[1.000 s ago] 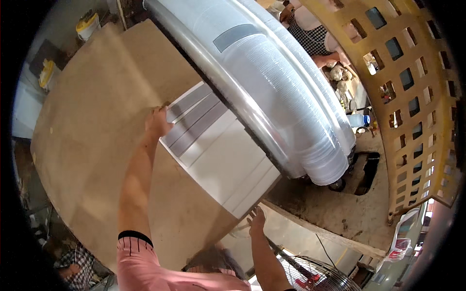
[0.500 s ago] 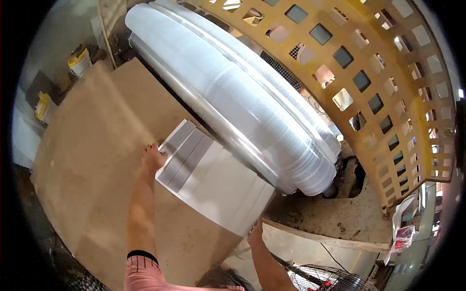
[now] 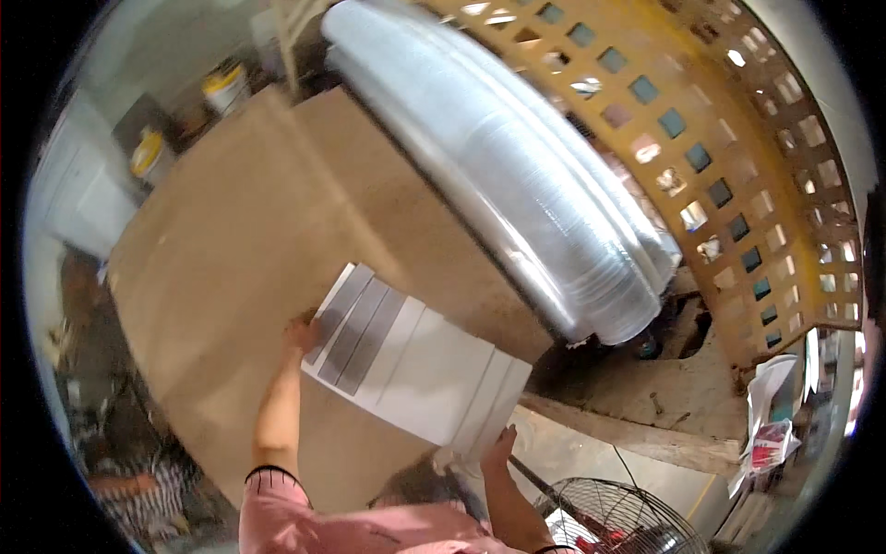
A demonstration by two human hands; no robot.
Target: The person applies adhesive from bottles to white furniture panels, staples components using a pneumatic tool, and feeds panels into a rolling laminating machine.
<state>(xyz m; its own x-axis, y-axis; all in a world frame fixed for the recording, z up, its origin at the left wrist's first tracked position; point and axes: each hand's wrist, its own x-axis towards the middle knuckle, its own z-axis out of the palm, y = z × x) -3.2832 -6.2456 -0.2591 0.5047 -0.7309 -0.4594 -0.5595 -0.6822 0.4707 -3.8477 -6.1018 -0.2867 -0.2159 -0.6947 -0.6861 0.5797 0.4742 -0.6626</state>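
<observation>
1. White panel (image 3: 420, 374): flat rectangular sheet with three grey stripes at one end and fine ribs at the other; lies tilted over a large brown board (image 3: 231, 249).
2. Left hand (image 3: 300, 334): fingers curled on the striped end's edge, holding it.
3. Right hand (image 3: 498, 448): fingers spread against the opposite ribbed corner, bracing it from below.
4. Handling, judged: looks stiff and fairly light, since it keeps flat between two edge grips; smooth face probably slippery, corners likely to dent or chip. Best held at opposite short edges, as now.
5. Nearby: long roll of clear-wrapped silvery sheet (image 3: 517, 175) just beyond the panel; yellow lattice wall (image 3: 729, 148) behind; wire fan guard (image 3: 614, 517) at lower right; yellow-lidded buckets (image 3: 221, 88) at the far left.
</observation>
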